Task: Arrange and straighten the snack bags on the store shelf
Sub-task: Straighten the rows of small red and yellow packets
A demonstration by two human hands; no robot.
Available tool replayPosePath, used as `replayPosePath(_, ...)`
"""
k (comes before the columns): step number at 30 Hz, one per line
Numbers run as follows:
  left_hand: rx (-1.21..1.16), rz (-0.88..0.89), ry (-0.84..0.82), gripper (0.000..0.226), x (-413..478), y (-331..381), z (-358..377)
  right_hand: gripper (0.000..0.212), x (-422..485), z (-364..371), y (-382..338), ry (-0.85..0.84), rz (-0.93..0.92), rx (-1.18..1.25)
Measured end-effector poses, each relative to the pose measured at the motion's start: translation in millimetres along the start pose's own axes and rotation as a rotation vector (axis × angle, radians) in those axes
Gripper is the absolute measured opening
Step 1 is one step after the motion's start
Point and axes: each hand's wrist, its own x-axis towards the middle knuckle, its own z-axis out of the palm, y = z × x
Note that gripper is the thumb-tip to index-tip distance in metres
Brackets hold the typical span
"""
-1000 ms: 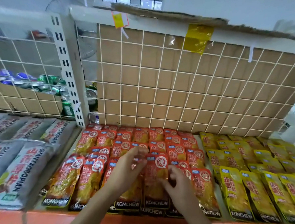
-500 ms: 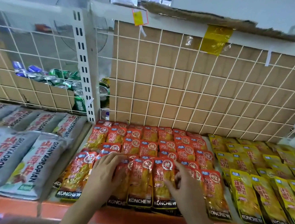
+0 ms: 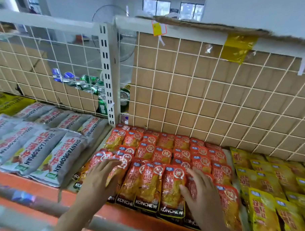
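The person is working on the red snack bags, which are lying in overlapping rows on the shelf, just in front of the wire grid back panel. Both hands are lying spread and flat on the front row, holding nothing. The left hand is pressing on the bags at the left end of the row, fingers fanned toward the grid. The right hand is resting on the bags farther from the grey bags, beside the front bag whose label faces the aisle.

The step in hand looks like squaring up this front row. To do it well, the person is probably best keeping both palms flat and sliding the bags sideways together, closing gaps without lifting them, since the slick packets are likely to slip over each other. The leftmost red bags are sitting askew next to the grey bags and seem to need turning parallel with the rest. Bottom edges should be lining up along the orange shelf lip, and the yellow bags, on the far side from the grey bags, are better left undisturbed.
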Motion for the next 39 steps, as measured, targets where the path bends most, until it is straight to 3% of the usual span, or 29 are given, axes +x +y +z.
replayPosePath(6, 0.124, -0.081, 0.019, 0.035, -13.4, -15.9, -22.3, 0.061, 11.7, 0.2, -2.7, -0.059, -0.077, 0.026)
replayPosePath(15, 0.126, -0.083, -0.033, 0.043, 7.9, -28.3, -36.2, 0.054, 23.4, 11.8, -31.9, -0.146, -0.13, 0.061)
replayPosePath(22, 0.083, 0.015, -0.093, 0.025, 56.1, -55.7, -48.2, 0.07, 45.7, 41.1, -77.6, -0.198, -0.113, 0.053)
replayPosePath(26, 0.06, 0.05, -0.212, 0.039, 97.2, -69.7, -50.1, 0.072, 65.8, 61.3, -104.4, -0.228, -0.086, 0.009)
replayPosePath(29, 0.175, 0.065, -0.359, 0.049, 122.2, -74.8, -45.1, 0.077, 84.0, 73.7, -121.3, -0.228, -0.053, -0.036)
replayPosePath(35, 0.238, 0.189, -0.519, 0.041, 133.9, -87.3, -34.1, 0.042, 108.4, 95.6, -142.5, -0.314, -0.03, -0.106)
replayPosePath(39, 0.24, 0.245, -0.574, 0.03, 134.9, -94.9, -32.7, 0.038, 113.3, 108.3, -152.3, -0.354, -0.013, -0.159)
